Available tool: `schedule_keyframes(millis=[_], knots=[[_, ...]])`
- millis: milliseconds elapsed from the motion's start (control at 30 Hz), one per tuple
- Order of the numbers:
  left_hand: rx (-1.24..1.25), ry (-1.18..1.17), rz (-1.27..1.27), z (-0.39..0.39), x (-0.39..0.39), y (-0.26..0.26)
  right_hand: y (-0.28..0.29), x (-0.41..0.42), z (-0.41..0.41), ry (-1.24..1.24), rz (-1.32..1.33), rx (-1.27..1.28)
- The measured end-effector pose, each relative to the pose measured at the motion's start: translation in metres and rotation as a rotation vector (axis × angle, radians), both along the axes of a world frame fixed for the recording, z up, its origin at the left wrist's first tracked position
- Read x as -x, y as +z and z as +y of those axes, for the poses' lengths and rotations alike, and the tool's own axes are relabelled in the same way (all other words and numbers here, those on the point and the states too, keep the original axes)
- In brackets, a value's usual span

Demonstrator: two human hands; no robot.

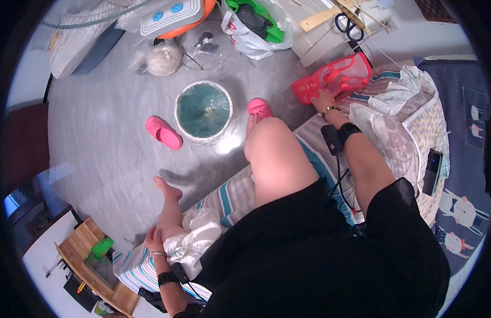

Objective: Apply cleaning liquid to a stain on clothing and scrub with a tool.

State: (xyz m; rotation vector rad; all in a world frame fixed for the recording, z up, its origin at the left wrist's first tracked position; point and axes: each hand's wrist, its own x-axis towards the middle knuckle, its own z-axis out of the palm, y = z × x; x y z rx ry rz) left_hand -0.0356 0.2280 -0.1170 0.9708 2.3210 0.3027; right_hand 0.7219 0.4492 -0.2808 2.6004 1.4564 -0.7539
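Observation:
My right hand (324, 101) reaches to a red translucent bag (333, 77) at the striped bed's edge; its fingers touch the near end, and whether they grip it is unclear. My left hand (153, 239) rests against my bare lower leg, beside a bunched white cloth (199, 230). A round bin (204, 110) with a teal inside and a clear liner stands on the floor before me. One pink clog (164, 133) lies empty to its left; the other pink clog (260, 108) is at my other foot, to its right.
A wrapped pale round thing (164, 59) lies beyond the bin. White and green plastic bags (255, 28) stand at the top, near drawers (309, 31) with scissors (349, 28) above. A phone (432, 171) lies on the quilt at right. Cables run from both wrist devices. A wooden shelf (90, 266) stands lower left.

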Motion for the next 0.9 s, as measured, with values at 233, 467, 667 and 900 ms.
schedule_keyframes(millis=[233, 467, 667, 900], knots=[[-0.038, 0.013, 0.005, -0.009, 0.009, -0.004, 0.061, 0.037, -0.026, 0.343, -0.041, -0.371], [0.041, 0.006, -0.04, 0.022, -0.025, 0.023, 0.176, 0.061, -0.059, 0.547, 0.244, -0.349], [-0.324, -0.578, 0.094, 0.099, -0.112, 0.05, 0.245, 0.082, -0.082, 0.809, 0.284, -0.349], [-0.644, -0.918, -0.336, 0.199, -0.346, 0.148, 0.308, 0.108, -0.1, 1.214, 0.064, -0.417]])
